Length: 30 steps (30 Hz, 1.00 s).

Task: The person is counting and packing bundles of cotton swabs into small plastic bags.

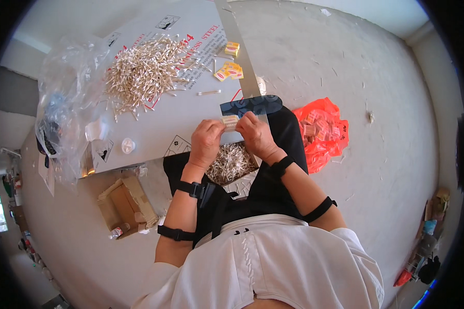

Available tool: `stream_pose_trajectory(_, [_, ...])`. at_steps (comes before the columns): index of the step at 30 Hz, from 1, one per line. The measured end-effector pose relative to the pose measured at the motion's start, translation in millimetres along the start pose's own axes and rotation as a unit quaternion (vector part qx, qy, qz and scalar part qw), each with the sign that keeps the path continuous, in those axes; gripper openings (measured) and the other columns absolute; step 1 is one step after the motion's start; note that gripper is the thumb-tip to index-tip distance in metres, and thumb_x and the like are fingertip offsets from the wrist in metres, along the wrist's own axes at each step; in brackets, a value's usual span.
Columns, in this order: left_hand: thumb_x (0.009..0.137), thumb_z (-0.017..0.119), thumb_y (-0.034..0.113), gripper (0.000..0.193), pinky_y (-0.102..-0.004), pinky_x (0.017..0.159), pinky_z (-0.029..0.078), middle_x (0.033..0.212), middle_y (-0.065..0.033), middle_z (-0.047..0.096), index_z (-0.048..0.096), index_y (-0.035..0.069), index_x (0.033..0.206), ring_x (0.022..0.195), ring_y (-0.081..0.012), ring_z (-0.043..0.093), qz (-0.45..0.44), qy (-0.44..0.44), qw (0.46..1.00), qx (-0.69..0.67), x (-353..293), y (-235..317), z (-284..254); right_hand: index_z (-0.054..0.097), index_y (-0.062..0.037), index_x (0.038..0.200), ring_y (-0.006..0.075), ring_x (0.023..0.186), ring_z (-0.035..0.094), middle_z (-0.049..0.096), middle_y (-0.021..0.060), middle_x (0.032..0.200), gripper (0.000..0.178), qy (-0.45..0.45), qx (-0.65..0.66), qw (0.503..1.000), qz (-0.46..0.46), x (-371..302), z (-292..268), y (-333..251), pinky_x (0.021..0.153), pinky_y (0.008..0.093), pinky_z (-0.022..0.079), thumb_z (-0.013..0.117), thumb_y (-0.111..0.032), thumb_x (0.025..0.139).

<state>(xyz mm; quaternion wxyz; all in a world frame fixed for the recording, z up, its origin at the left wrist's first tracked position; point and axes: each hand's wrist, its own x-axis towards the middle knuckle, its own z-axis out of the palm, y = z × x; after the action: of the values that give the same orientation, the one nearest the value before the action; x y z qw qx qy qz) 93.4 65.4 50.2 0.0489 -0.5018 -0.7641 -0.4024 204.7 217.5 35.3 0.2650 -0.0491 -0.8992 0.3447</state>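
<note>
Both of my hands meet above my lap at the table's near right edge. Between them is a small pale packet (230,122) with a yellowish label, apparently of cotton swabs. My left hand (207,140) pinches its left end, and the fingers of my right hand (254,135) are closed at its right end. Just below the hands, a box of loose cotton swabs (231,164) rests between my legs. A dark blue patterned sheet (263,105) lies behind the packet, over the table edge and my right leg.
On the grey table (160,129) lie a big heap of cotton swabs (144,72), yellow labels (229,71), a small yellow box (232,49) and a round clear container (128,146). A clear plastic bag (69,110) hangs at left. An open carton (126,203) and red bag (322,131) are on the floor.
</note>
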Motion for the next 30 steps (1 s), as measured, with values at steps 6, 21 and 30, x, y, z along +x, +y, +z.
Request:
stream_pose_trajectory(6, [0.078,0.066,-0.005,0.012,-0.0378,0.068,0.051,0.084,-0.0097,0.063,0.062,0.002,0.087,0.078,-0.0296,0.061,-0.018,0.016,0.996,-0.085,5.9,24.7,-24.7,0.055,-0.0023,0.085,0.0346,0.075,0.059,0.055,0.0128,0.082,0.010,0.010,0.081,0.996,0.038,6.7,-25.2,-22.7,0.063,0.0390,0.048,0.065,-0.003,0.084])
stream_pose_trajectory(21, [0.072,0.057,-0.008,0.013,-0.0366,0.059,0.045,0.073,-0.0114,0.055,0.052,0.002,0.078,0.066,-0.0302,0.055,-0.006,0.101,0.991,-0.088,-5.5,74.1,-50.9,0.061,-0.0010,0.082,0.0200,0.078,0.056,0.058,0.0055,0.081,0.009,0.017,0.232,0.972,0.005,7.5,-40.2,-79.3,0.071,0.0315,0.045,0.070,-0.003,0.080])
stream_pose_trajectory(30, [0.076,0.055,-0.009,0.014,-0.0326,0.059,0.045,0.077,-0.0101,0.056,0.053,0.002,0.084,0.066,-0.0248,0.054,0.055,0.130,0.989,-0.033,-1.9,86.7,-63.7,0.059,-0.0007,0.077,0.0208,0.079,0.057,0.058,0.0070,0.079,0.010,0.006,0.232,0.973,-0.004,15.9,-56.1,-94.7,0.070,0.0307,0.046,0.067,0.002,0.071])
